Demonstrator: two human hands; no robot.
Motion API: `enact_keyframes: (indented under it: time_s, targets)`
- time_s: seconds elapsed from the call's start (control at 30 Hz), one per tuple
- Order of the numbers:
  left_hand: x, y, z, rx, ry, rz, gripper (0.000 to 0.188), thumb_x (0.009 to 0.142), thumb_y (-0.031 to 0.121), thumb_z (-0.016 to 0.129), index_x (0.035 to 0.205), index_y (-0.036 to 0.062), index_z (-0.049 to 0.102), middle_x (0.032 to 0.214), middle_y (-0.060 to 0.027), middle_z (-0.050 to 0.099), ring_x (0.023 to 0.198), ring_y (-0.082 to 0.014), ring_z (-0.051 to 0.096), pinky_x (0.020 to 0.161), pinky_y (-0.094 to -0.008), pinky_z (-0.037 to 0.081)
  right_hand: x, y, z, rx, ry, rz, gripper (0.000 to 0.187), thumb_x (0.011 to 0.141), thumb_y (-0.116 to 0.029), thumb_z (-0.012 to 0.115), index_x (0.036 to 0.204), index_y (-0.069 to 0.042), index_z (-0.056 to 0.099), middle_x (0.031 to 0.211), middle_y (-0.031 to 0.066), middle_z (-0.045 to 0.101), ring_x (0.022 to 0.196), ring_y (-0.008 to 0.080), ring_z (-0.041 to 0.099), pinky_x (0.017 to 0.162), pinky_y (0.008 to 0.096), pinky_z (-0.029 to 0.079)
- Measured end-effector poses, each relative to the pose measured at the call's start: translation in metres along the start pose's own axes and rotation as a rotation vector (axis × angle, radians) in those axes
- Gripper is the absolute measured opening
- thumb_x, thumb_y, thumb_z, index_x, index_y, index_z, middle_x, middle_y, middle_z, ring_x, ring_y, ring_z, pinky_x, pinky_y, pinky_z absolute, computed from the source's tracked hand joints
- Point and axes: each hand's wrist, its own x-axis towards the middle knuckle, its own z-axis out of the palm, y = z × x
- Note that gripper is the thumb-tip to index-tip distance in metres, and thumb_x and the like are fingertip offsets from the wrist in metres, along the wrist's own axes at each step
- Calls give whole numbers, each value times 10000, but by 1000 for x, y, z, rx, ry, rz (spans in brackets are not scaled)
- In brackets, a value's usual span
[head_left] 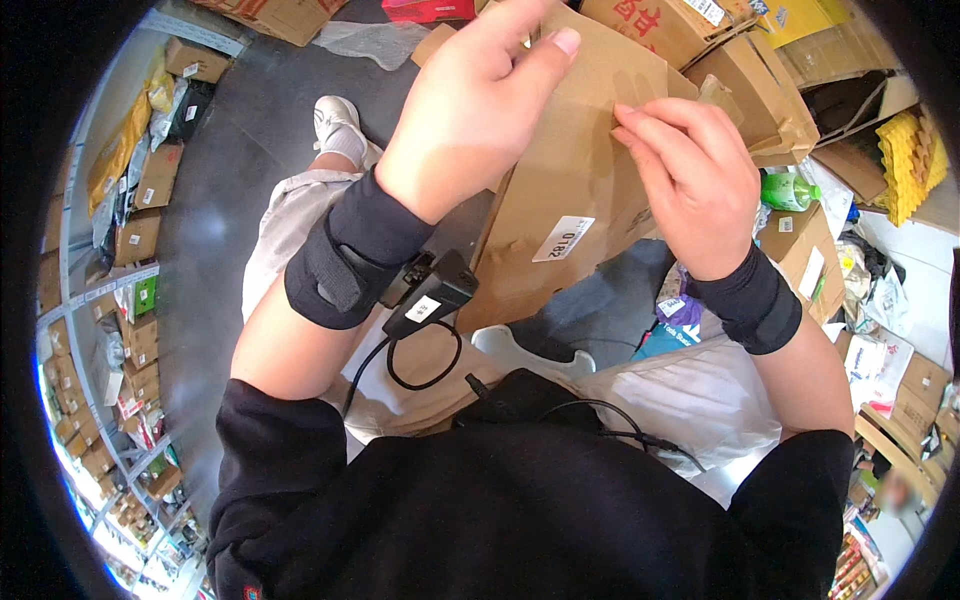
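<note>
Cardboard box [565, 165] stood centre-far; left hand [482, 85] at far left, grip untellable; right hand [697, 180] at right, fingertips close together, hold unclear; box seemed stiff, dentable, best gripped by opposite edges

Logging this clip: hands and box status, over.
Left hand at left edge of box, fingers partly out of frame. Right hand at box's face, contact unclear. Cartons crowd box's far right.

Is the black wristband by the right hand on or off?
On: the black wristband sits around the bare forearm, just behind the right hand.
</note>
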Motion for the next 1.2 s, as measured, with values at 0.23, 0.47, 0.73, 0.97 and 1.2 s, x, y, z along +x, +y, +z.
enact_keyframes:
  time_s: [0.23, 0.47, 0.73, 0.97, 1.2]
  targets:
    - [-4, 17, -1, -11, -172, -127, 491, 858, 267, 751, 1260, 23, 610, 808, -54, 639, 688, -112, 543, 620, -310, 481, 7, -2, -15, -26, -80, -17, 173, 784, 4, 772, 948, -27, 729, 930, 87, 677, 817, 264, 665, 706, 339, 536]
    - [-5, 28, 2, 363, -256, 79, 763, 740, 139, 802, 1384, 3, 417, 874, -273, 655, 789, -427, 669, 680, -458, 529, 12, 4, -30, -104, -169, -110, 175, 789, -25, 739, 959, -44, 703, 924, 68, 653, 832, 254, 663, 697, 340, 549]
    - [0, 22, 21, 411, -128, 209, 742, 755, 172, 794, 1413, 108, 457, 872, -219, 655, 748, -387, 664, 659, -432, 529, 19, 2, -48, -127, -255, -78, 173, 784, -3, 756, 949, -27, 710, 911, 98, 687, 799, 276, 673, 701, 347, 543]
    - [2, 25, 28, 383, -132, 229, 697, 773, 172, 784, 1394, 87, 478, 904, -223, 669, 749, -405, 665, 657, -452, 535, 16, 4, -47, -206, -236, -127, 172, 740, -53, 748, 886, -59, 657, 870, 75, 632, 794, 264, 650, 671, 357, 547]
    - [1, 29, 29, 429, -158, 206, 606, 828, 194, 751, 1361, 53, 501, 846, -235, 662, 733, -416, 659, 640, -478, 525, 11, 12, -43, -230, -181, -181, 217, 690, -30, 758, 877, -46, 648, 866, 77, 631, 790, 263, 646, 668, 355, 540]
